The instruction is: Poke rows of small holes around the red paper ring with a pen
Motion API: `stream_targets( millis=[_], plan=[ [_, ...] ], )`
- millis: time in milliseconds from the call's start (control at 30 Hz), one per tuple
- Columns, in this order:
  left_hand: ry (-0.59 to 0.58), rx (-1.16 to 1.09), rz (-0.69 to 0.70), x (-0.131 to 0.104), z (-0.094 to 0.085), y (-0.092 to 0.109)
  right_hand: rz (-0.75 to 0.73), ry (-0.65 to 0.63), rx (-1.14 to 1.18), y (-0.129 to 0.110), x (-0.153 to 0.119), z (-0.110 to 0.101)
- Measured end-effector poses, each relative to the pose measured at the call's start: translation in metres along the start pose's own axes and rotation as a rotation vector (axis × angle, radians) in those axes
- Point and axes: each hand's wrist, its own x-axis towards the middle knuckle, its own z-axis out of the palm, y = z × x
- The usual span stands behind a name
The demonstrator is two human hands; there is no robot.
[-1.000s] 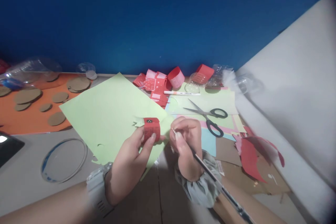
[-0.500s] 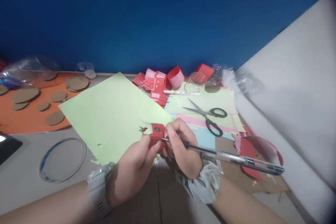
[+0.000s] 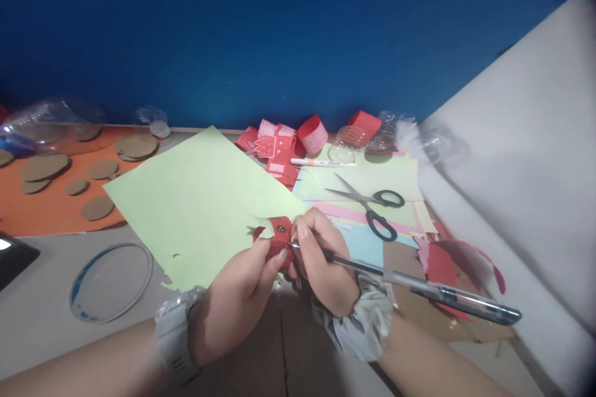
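Between both hands is a small red paper piece (image 3: 280, 238) with a dark round eye-like mark and a scrap of light green paper at its upper left. My left hand (image 3: 239, 282) pinches it between thumb and fingers. My right hand (image 3: 326, 257) grips a clear-barrelled pen (image 3: 419, 285), its tip at the red paper's right edge and its back end pointing right. The fingers of my right hand partly hide the far side of the red piece. Behind the hands lies a large light green paper sheet (image 3: 200, 198) with cut edges near its lower corner.
Open black-handled scissors (image 3: 367, 198) lie on coloured papers (image 3: 363, 245) at the right, beside a white marker (image 3: 321, 163). Red paper rings (image 3: 312, 135) stand by the blue wall. At left are cardboard discs (image 3: 45, 167) on orange paper (image 3: 56, 211) and a clear ring (image 3: 112, 283).
The pen has tilted slightly, its back end now lower and farther right. The red paper has turned a little in my fingers. Both hands stay nearly in place.
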Motion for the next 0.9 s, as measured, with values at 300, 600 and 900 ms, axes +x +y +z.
stream_targets(
  millis=[300,600,900],
  plan=[
    [-0.032,-0.052,-0.010,0.0024,-0.0008,0.0006,0.006,-0.020,-0.011,-0.0006,0.0020,-0.0003],
    [-0.006,-0.046,0.049,0.0012,-0.0009,-0.0008,-0.011,-0.024,0.046,0.0000,0.0016,-0.0005],
    [0.005,-0.071,0.068,0.0002,-0.0015,-0.0007,-0.008,-0.055,0.037,-0.0008,0.0011,-0.0009]
  ],
)
